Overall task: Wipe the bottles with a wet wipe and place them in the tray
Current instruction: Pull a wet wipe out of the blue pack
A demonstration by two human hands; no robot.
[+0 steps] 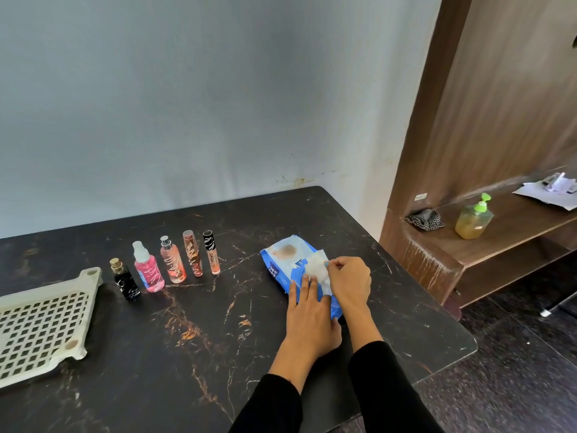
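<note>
Head view: the left hand (307, 303) lay flat, fingers spread, on the blue wipe pack (295, 264); the right hand (349, 281) pinched a wet wipe (317, 265) at its opening. Five bottles (171, 264) stood on the surface (187, 339) beside the tray (40, 326).

Five bottles (168, 264) are stood upright in a row, black, pink, peach and two slim tubes; a white wet wipe (318, 270) is drawn partly from its blue pack (285, 260); a cream perforated tray (46, 323) is laid far left
</note>
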